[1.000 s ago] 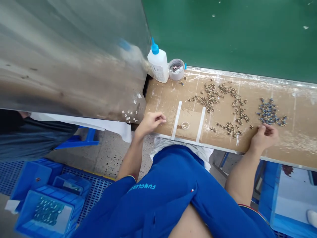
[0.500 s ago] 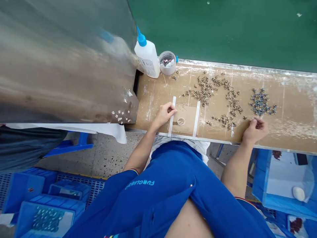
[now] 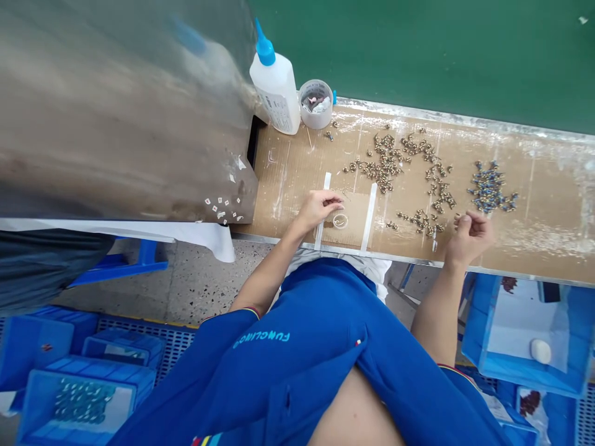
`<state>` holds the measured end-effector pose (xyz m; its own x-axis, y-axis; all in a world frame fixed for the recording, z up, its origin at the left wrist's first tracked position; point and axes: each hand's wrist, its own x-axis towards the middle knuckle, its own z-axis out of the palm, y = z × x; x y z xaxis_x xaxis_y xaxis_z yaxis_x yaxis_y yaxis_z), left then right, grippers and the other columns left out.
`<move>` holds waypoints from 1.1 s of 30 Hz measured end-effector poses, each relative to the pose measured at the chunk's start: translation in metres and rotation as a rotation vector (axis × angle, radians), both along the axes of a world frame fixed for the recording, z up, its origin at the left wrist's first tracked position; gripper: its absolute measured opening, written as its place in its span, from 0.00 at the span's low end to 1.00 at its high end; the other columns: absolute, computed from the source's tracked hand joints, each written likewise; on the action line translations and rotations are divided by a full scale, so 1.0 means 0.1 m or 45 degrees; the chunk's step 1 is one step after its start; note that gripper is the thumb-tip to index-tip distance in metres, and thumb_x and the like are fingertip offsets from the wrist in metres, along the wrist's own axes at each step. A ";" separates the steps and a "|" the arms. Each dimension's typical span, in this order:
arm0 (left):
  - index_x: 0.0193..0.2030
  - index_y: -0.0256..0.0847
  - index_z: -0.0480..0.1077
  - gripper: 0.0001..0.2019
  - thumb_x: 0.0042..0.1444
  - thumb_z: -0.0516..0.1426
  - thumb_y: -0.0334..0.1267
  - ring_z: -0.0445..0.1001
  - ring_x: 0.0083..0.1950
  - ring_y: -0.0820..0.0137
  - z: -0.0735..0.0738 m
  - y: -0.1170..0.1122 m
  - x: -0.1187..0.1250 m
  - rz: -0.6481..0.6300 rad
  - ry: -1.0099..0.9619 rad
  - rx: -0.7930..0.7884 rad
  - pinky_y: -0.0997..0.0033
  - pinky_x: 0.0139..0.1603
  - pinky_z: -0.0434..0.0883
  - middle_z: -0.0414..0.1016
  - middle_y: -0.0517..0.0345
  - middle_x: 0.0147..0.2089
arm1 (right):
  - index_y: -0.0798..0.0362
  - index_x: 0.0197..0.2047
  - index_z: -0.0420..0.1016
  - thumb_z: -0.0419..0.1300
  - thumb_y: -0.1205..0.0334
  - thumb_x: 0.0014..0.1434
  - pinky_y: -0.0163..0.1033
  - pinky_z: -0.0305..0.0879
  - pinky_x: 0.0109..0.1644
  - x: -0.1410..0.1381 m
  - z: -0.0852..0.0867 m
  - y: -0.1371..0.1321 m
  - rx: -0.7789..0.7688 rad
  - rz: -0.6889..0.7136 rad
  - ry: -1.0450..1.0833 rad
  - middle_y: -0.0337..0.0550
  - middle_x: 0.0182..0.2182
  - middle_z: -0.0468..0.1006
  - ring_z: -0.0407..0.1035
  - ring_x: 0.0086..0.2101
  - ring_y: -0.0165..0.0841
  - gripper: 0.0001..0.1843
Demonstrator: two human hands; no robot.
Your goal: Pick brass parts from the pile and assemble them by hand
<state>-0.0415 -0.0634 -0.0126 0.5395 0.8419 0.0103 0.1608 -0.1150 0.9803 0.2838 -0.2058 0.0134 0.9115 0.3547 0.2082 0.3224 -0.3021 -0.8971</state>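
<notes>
Left hand [image 3: 318, 209] loosely curled just above the taped cardboard patch [image 3: 357, 214] and its small ring [image 3: 340, 221]. Right hand [image 3: 469, 238] pinched near the bench [image 3: 548, 217] front edge, beside brass fittings [image 3: 421, 223]; any held part cannot be told. Blue-and-brass parts [image 3: 488, 188] lie further right; glue bottle [image 3: 274, 83] stands at the far left corner.

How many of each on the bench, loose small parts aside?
Glue bottle with blue nozzle: 1
Round tub: 1
White tape strips: 2
Small round ring: 1
Total: 5
</notes>
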 end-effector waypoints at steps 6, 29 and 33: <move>0.39 0.38 0.83 0.07 0.57 0.63 0.34 0.79 0.38 0.70 -0.03 0.00 0.07 -0.021 0.000 0.082 0.70 0.42 0.74 0.85 0.53 0.39 | 0.51 0.41 0.78 0.64 0.47 0.62 0.42 0.74 0.39 -0.65 0.02 0.06 -0.023 0.608 0.027 0.42 0.31 0.80 0.76 0.31 0.35 0.16; 0.37 0.38 0.77 0.07 0.59 0.60 0.39 0.78 0.35 0.72 -0.02 -0.04 0.05 0.024 0.051 0.036 0.73 0.41 0.75 0.82 0.56 0.35 | 0.42 0.38 0.87 0.67 0.59 0.65 0.52 0.75 0.53 -1.73 -0.18 0.45 -0.081 1.480 -0.010 0.47 0.46 0.80 0.76 0.47 0.42 0.06; 0.39 0.37 0.76 0.10 0.62 0.61 0.43 0.79 0.37 0.71 -0.02 -0.04 0.05 0.027 0.034 0.020 0.72 0.43 0.76 0.83 0.54 0.37 | 0.42 0.37 0.86 0.65 0.61 0.66 0.52 0.74 0.54 -1.66 -0.12 0.56 -0.132 1.514 -0.218 0.47 0.46 0.81 0.74 0.47 0.43 0.08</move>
<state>-0.0370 -0.0674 -0.0144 0.5215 0.8532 0.0096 0.1894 -0.1267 0.9737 0.1178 -0.1503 0.0012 -0.0330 0.9760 0.2153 0.5603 0.1964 -0.8047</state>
